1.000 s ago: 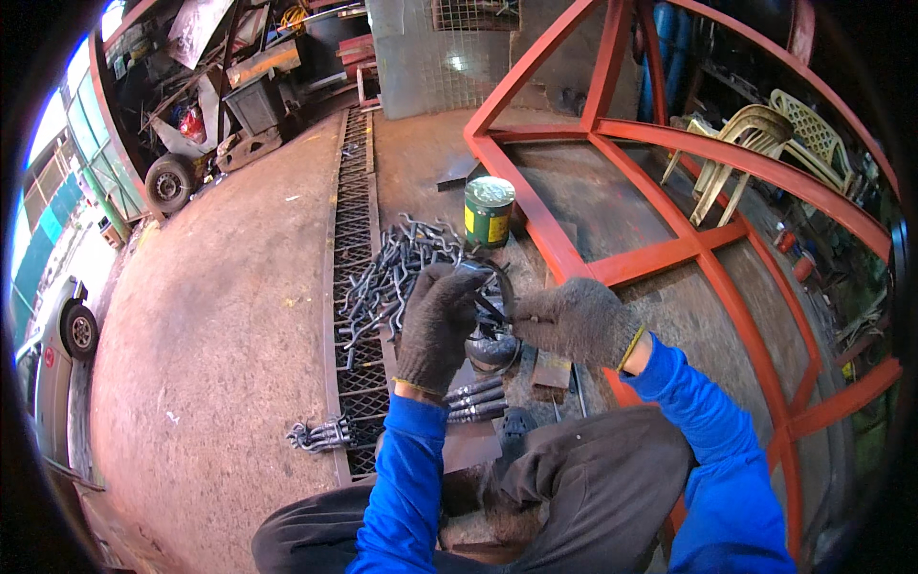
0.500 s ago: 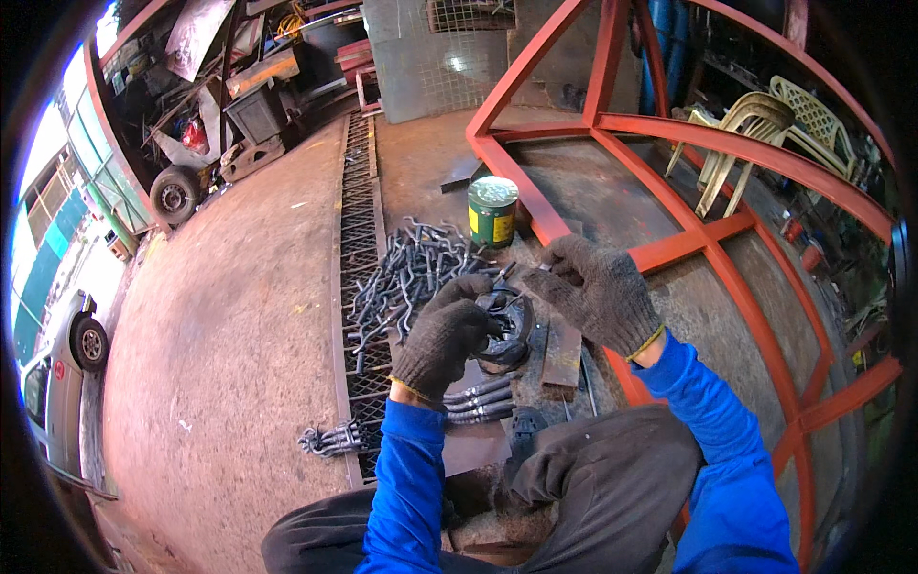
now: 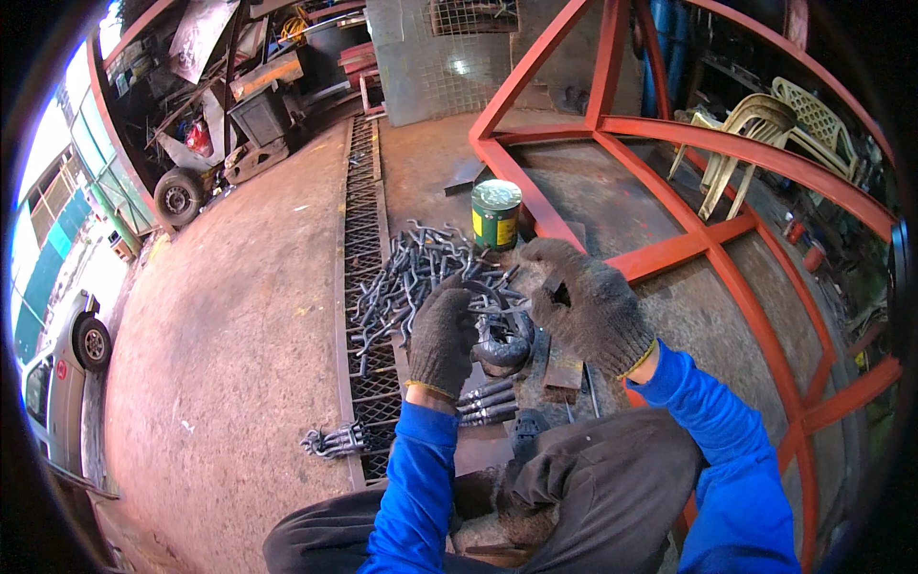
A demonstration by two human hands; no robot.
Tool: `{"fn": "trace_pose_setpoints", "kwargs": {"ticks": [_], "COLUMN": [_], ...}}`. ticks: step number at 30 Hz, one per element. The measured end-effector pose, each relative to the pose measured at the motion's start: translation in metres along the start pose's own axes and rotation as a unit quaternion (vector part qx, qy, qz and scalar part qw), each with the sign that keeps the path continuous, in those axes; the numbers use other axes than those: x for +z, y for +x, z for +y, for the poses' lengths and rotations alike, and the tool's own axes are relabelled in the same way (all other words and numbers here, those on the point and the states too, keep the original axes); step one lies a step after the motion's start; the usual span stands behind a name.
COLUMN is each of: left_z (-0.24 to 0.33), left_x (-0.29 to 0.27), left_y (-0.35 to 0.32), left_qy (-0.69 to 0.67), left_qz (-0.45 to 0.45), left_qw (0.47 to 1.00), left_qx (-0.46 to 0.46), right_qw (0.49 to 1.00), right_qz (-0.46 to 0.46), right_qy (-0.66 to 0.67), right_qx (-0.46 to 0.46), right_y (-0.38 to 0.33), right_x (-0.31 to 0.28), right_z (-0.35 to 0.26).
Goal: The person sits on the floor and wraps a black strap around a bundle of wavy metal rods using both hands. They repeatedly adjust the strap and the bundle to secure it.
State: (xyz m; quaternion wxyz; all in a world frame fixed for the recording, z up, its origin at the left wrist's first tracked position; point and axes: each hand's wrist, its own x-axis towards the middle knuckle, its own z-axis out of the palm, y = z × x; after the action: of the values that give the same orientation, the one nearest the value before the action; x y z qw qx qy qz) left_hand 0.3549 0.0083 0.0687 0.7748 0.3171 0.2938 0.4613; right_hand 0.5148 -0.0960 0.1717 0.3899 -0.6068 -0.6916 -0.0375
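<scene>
A thin grey metal piece (image 3: pixel 499 309) spans the gap between my hands; its exact kind is too small to tell. My left hand (image 3: pixel 442 335), in a dark knitted glove, is closed at its left end. My right hand (image 3: pixel 595 311), gloved alike, curls thumb and fingers at the other end. Below the piece sits a round black object (image 3: pixel 505 352) with a hollow middle, partly covered by the hands. Just beyond lies a heap of bent dark steel rods (image 3: pixel 411 277). More rods lie bundled (image 3: pixel 488 402) near my left wrist, and another bundle (image 3: pixel 335 441) rests farther left.
A green and yellow can (image 3: pixel 495 215) stands behind the heap. A red steel frame (image 3: pixel 660 253) fills the right side. Metal grating (image 3: pixel 360 201) runs along the floor under the rods. Beside my right hand lies a flat steel bar (image 3: pixel 564 365). Plastic chairs (image 3: pixel 751 124) stand beyond the frame.
My right hand has shifted left and slightly down, its fingers now more curled. My left hand has turned more upright. The thin piece now lies level between both hands.
</scene>
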Motion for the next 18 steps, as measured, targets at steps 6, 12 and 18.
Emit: {"fn": "trace_pose_setpoints", "kwargs": {"ticks": [6, 12, 18], "left_z": [0.008, 0.001, 0.005], "left_x": [-0.006, 0.019, 0.027], "left_y": [-0.008, -0.018, -0.023], "left_qy": [0.195, 0.189, 0.229], "left_qz": [-0.031, -0.040, -0.067], "left_qw": [0.980, 0.981, 0.964], "left_qx": [-0.010, 0.024, 0.114], "right_qw": [0.970, 0.905, 0.877], "right_qz": [0.120, 0.082, -0.017], "right_qy": [0.192, 0.384, 0.414], "right_qx": [0.086, 0.163, 0.244], "right_y": [0.012, 0.008, 0.003], "right_x": [0.006, 0.021, 0.036], "right_z": [0.001, 0.033, 0.034]}}
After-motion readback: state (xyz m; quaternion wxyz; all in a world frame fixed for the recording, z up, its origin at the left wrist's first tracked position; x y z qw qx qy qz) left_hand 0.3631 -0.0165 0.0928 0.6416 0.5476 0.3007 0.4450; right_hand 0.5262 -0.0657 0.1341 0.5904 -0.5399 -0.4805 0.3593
